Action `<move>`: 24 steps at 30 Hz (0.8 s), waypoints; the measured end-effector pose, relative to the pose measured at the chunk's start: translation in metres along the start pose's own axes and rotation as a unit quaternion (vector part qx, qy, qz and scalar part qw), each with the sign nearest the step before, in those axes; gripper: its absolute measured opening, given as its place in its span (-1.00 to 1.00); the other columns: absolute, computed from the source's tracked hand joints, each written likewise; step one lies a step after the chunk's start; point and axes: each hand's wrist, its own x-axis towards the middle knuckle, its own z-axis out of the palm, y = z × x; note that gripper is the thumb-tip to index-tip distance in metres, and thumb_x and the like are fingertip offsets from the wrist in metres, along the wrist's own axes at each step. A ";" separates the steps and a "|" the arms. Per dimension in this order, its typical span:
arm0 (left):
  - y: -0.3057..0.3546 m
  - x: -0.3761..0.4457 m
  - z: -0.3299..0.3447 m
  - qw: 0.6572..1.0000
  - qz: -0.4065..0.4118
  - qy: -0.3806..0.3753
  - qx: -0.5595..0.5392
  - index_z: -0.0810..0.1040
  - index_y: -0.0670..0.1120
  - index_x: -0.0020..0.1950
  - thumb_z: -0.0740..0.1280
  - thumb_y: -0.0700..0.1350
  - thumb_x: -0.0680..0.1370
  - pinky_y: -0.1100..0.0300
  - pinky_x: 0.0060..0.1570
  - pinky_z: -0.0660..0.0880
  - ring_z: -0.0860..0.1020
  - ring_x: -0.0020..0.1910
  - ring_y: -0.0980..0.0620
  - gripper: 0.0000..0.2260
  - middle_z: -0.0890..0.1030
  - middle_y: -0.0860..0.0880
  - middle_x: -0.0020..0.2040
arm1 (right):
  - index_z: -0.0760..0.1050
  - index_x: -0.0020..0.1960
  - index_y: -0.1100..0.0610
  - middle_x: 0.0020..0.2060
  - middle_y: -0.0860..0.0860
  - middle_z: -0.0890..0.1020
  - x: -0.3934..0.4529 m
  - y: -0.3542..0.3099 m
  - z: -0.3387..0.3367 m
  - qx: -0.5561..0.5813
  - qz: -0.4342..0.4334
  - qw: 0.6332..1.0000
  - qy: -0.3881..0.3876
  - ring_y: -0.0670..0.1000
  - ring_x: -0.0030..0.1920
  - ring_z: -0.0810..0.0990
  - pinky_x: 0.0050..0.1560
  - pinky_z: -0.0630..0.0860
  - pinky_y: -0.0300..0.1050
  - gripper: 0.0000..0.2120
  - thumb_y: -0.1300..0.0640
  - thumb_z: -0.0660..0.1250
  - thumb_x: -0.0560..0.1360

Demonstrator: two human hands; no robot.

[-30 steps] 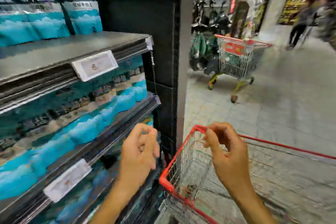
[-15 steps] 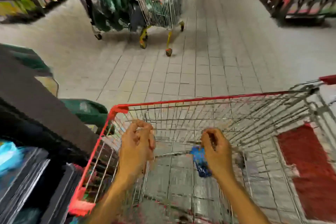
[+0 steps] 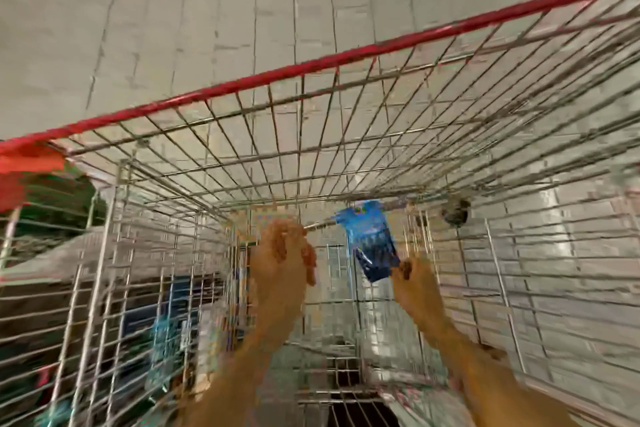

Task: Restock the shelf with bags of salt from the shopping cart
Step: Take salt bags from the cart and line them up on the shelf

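We look down into the shopping cart [image 3: 346, 59], a wire basket with a red rim on a gray tiled floor [image 3: 173, 28]. Our right hand [image 3: 412, 284] pinches the bottom edge of a small blue bag of salt [image 3: 372, 243], holding it up inside the cart near the far wall. Our left hand [image 3: 280, 260] is just left of the bag, its grip curled in and holding nothing. The picture is blurry.

one shopping cart [image 3: 311, 69], one blue salt bag [image 3: 372, 246], two hands.
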 end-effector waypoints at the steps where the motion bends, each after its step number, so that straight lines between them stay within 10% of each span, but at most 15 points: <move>1: -0.019 0.006 0.002 1.000 -0.021 0.001 0.002 0.49 -0.04 -0.16 0.19 -0.03 0.64 0.24 -0.62 0.35 0.40 -0.58 0.10 -0.78 0.48 0.02 -0.49 | 0.48 -0.11 0.22 -0.26 0.24 0.52 0.010 0.010 0.011 -0.011 0.008 1.000 -0.024 0.16 -0.22 0.51 -0.16 0.47 0.16 -0.83 0.14 0.27 0.60; 5: -0.087 0.023 0.013 0.998 -0.038 0.018 0.052 0.50 -0.10 -0.14 0.18 -0.10 0.67 0.27 -0.66 0.36 0.42 -0.61 0.14 -0.78 0.50 0.03 -0.51 | 0.43 -0.29 0.12 -0.30 0.22 0.55 0.054 0.043 0.044 -0.081 -0.003 0.996 -0.045 0.19 -0.21 0.58 -0.03 0.50 0.06 -0.74 0.10 0.35 0.56; 9: -0.129 0.029 0.010 0.998 -0.046 -0.005 0.041 0.47 -0.11 -0.08 0.17 -0.10 0.67 0.22 -0.63 0.38 0.43 -0.55 0.10 -0.82 0.50 0.03 -0.45 | 0.36 0.34 0.34 0.23 0.27 0.45 0.085 0.051 0.074 -0.141 0.060 0.987 -0.050 0.26 0.25 0.46 0.22 0.45 0.11 -0.36 -0.15 0.36 0.52; 13: -0.151 0.030 0.010 0.997 -0.052 -0.001 0.050 0.46 -0.16 -0.09 0.12 -0.10 0.68 0.21 -0.63 0.34 0.39 -0.57 0.06 -0.77 0.48 -0.08 -0.44 | 0.31 0.34 0.30 0.21 0.23 0.48 0.107 0.057 0.085 -0.167 0.057 0.983 -0.044 0.24 0.24 0.49 0.22 0.49 0.14 -0.20 -0.22 0.49 0.38; 19: -0.161 0.027 0.000 0.995 -0.044 -0.010 0.085 0.48 -0.21 0.00 0.13 -0.06 0.67 0.22 -0.64 0.36 0.41 -0.55 -0.02 -0.75 0.53 -0.28 -0.36 | 0.33 0.31 0.18 0.14 0.12 0.60 0.110 0.067 0.084 0.007 0.083 0.994 -0.067 0.16 0.15 0.60 0.13 0.55 0.03 -0.19 0.13 0.67 0.20; 24: -0.151 0.028 -0.007 0.996 -0.056 -0.031 0.065 0.50 -0.07 -0.06 0.17 -0.07 0.66 0.18 -0.58 0.39 0.44 -0.54 0.08 -0.82 0.53 -0.02 -0.43 | 0.51 0.25 0.15 0.08 0.10 0.66 0.098 0.071 0.081 0.055 0.116 0.985 -0.116 0.13 0.07 0.64 0.13 0.59 0.08 -0.43 0.16 0.62 0.29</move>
